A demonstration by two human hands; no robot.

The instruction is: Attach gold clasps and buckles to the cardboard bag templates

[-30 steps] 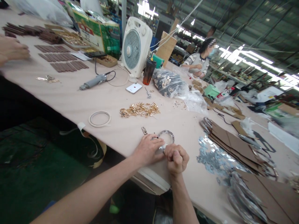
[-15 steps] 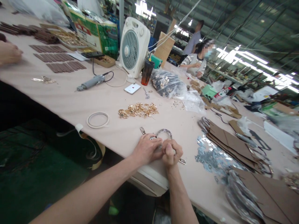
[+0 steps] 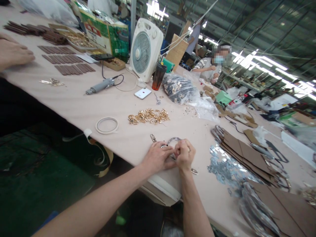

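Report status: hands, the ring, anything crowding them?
Left hand and right hand together, both closed on clear ring. Small metal clips lie beside them. Silver parts pile at right, apart.

A long pale bench carries a heap of gold metal clips, a white tape ring, a white phone, a grey corded hand tool, rows of brown strips, a white fan, a dark tumbler, clear plastic bags and stacked brown cardboard pieces.
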